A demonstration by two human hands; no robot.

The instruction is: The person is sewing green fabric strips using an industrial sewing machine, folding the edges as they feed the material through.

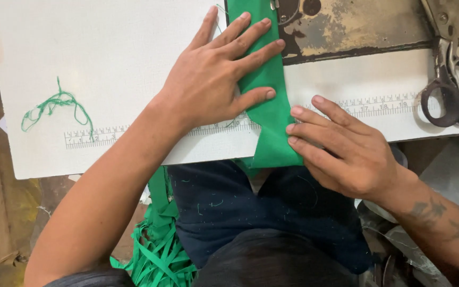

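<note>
Your left hand [216, 79] lies flat, fingers spread, pressing the green fabric strip [266, 101] against the white table [107, 53], while your right hand [341, 149] rests open with its fingertips on the strip's right edge near the table's front edge. The strip runs across the printed ruler scale [102, 135] toward the worn metal machine bed [357, 26]. Scissors [450, 79] lie at far right; a green thread tangle [54, 106] lies at left.

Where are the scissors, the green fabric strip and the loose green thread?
scissors [444, 98]: head view, on a handle loop.
green fabric strip [269, 114]: head view, on its middle.
loose green thread [54, 103]: head view, on the tangle.
</note>
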